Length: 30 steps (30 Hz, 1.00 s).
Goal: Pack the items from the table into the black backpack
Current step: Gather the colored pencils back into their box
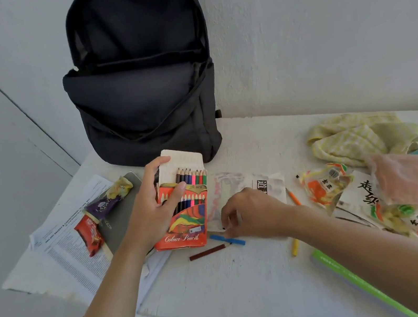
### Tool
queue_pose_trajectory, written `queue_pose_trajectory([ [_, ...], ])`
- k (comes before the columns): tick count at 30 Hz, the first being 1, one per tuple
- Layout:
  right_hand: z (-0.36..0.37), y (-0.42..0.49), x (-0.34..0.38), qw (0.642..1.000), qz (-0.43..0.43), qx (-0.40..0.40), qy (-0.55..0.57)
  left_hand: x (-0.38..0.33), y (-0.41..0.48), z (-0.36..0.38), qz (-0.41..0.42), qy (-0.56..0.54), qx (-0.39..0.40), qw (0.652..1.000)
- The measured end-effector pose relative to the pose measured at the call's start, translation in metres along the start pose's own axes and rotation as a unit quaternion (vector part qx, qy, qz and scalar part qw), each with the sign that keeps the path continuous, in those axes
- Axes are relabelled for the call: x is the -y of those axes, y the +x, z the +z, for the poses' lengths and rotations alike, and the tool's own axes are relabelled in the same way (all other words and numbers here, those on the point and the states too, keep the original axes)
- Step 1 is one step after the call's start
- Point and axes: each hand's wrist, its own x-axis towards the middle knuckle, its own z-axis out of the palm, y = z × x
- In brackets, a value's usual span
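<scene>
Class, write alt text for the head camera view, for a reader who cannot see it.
A person's left hand holds an open orange cardboard box of colour pencils at a cluttered white table, while the right hand reaches down beside a loose blue pencil. An open black fabric backpack stands behind, against the wall.

Two bare forearms, bare left hand (152,209), bare right hand (250,215)

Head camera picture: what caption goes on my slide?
Left hand grips an open orange colour-pencil box; right hand hovers beside a loose blue pencil, open black fabric backpack behind.
</scene>
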Motion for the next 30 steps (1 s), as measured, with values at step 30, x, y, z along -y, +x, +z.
queue_pose_trajectory([
  [30, 0.004, 0.008, 0.007, 0.99, -0.09, 0.014, -0.105, 0.016, -0.004, 0.003, -0.002, -0.006, -0.015, 1.0],
])
